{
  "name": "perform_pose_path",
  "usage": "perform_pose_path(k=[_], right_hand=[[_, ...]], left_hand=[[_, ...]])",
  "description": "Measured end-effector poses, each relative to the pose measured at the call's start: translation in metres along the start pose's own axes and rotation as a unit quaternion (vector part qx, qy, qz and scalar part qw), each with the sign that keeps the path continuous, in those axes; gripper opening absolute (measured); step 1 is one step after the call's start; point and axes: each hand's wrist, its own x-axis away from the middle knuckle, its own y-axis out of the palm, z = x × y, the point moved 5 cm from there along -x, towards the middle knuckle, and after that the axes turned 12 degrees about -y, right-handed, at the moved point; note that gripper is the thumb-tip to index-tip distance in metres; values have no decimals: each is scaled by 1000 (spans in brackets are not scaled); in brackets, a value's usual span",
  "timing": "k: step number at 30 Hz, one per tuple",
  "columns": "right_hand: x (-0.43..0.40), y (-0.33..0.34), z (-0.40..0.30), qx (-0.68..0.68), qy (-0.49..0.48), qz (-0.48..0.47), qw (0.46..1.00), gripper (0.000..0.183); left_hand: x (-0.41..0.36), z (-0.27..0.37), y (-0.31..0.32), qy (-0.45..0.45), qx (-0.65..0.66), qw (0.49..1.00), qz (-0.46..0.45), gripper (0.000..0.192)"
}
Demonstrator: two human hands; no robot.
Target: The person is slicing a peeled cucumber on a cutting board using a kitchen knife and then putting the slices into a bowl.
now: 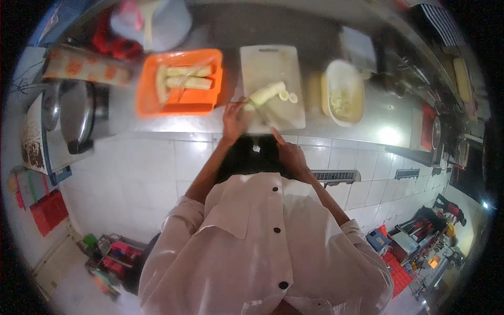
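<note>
A white cutting board (271, 55) lies on the steel counter before me. A pale peeled vegetable (265, 93) rests slantwise on it, cut crosswise near its right end, with a few round slices (293, 97) beside that end. My left hand (235, 120) holds the vegetable at its lower left end. My right hand (291, 153) grips a knife (263, 116), its index finger stretched along it; the blade is blurred and reaches up to the vegetable near my left fingers. The knife's handle is hidden in the hand.
Left of the board, an orange tray (189, 109) holds several peeled pieces and some clear plastic. A cream plastic container (325, 96) with slices stands to the right. Behind it is a white box (358, 47). A large pale bowl (173, 23) sits at the back left.
</note>
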Motion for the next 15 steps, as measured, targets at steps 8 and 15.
perform_pose_path(k=[8, 15], right_hand=[[-5, 38, 42, -7, -10, 11, 1000, 77], [-2, 22, 32, 25, -11, -11, 1000, 73]], left_hand=[[-1, -2, 1, -21, 5, 1000, -14, 42], [3, 13, -5, 19, 27, 999, -19, 41]])
